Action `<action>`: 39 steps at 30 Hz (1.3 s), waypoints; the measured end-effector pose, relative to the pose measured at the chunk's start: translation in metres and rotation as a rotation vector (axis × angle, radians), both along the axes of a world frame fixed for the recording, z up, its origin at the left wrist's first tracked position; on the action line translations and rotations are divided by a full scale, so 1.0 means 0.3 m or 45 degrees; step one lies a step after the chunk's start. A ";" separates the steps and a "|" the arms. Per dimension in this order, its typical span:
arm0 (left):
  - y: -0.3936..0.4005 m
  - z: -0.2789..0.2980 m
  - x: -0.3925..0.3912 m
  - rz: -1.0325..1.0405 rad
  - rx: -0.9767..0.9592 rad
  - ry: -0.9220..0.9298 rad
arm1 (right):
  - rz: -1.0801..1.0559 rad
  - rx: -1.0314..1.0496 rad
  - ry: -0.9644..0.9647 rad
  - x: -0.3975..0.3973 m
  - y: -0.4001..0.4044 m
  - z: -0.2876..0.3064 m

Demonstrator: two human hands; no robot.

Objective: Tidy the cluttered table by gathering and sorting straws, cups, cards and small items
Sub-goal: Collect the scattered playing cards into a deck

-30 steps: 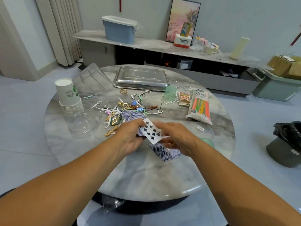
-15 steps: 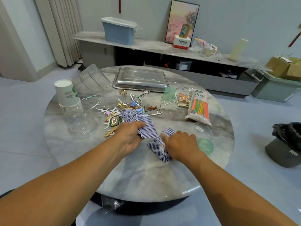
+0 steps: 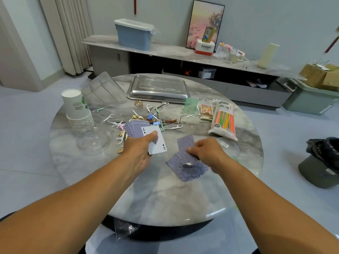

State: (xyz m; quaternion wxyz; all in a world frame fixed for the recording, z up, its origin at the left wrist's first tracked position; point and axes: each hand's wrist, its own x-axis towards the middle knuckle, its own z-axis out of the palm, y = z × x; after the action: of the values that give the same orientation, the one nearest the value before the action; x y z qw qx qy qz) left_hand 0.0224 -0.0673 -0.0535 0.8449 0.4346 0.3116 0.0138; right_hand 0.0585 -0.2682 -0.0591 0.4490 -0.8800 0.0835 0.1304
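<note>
My left hand (image 3: 141,149) grips a stack of playing cards, its thumb on the face-up ace of spades (image 3: 158,143); blue-backed cards (image 3: 134,130) fan out beyond it. A single blue-backed card (image 3: 186,146) is pinched in my right hand (image 3: 207,152) and lifted above a small pile of face-down cards (image 3: 187,167) on the round marble table (image 3: 165,197). A stack of paper cups (image 3: 78,110) stands at the left. A pack of coloured straws (image 3: 224,122) lies at the right. Floss picks, hair pins and clips (image 3: 152,118) are scattered mid-table.
A steel tray (image 3: 158,90) lies upside down at the table's far side, clear plastic cups (image 3: 102,88) on their sides left of it. A clear bowl (image 3: 93,142) sits by the paper cups. A black-bagged bin (image 3: 322,162) stands on the floor at right.
The top card in my left hand is now the face-up ace instead of a blue back. My right hand has lifted one card off the face-down pile.
</note>
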 end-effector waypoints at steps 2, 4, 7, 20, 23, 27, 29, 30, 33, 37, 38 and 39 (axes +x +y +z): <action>0.010 0.005 0.000 -0.007 0.012 0.012 | 0.119 -0.436 0.017 -0.013 -0.045 -0.030; 0.008 0.006 0.002 -0.040 0.027 0.007 | 0.094 -0.759 -0.040 -0.033 -0.054 -0.057; -0.013 0.007 -0.006 -0.128 0.047 0.007 | -0.037 -0.440 -0.357 -0.043 0.008 -0.016; 0.000 0.018 -0.009 -0.154 -0.200 -0.040 | 0.143 -0.992 -0.558 -0.042 0.010 0.014; -0.007 0.017 -0.009 -0.134 -0.110 -0.036 | 0.434 -1.277 -0.309 -0.076 0.024 -0.037; -0.025 0.015 -0.007 -0.135 -0.070 -0.063 | 0.353 -1.116 -0.361 -0.084 0.058 -0.028; -0.031 0.009 -0.011 -0.154 -0.049 -0.076 | 0.076 -0.353 -0.241 -0.080 0.083 0.010; -0.036 0.009 -0.014 -0.172 -0.033 -0.081 | 0.021 0.048 -0.140 -0.077 0.097 0.027; -0.045 0.017 -0.024 -0.203 -0.031 -0.095 | 0.126 0.593 0.030 -0.085 0.134 0.044; -0.044 0.031 -0.029 -0.238 -0.117 -0.132 | 0.034 0.746 0.048 -0.078 0.131 0.035; -0.040 0.029 -0.028 -0.231 -0.134 -0.133 | 0.005 0.736 0.059 -0.073 0.125 0.035; -0.039 0.024 -0.025 -0.223 -0.126 -0.130 | -0.017 0.707 0.073 -0.067 0.119 0.034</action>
State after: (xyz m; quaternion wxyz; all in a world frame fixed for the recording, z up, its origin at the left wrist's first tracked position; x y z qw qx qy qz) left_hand 0.0148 -0.0789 -0.0462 0.8781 0.4166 0.2292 -0.0534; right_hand 0.0385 -0.2325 -0.0489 0.6711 -0.7188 0.0631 0.1703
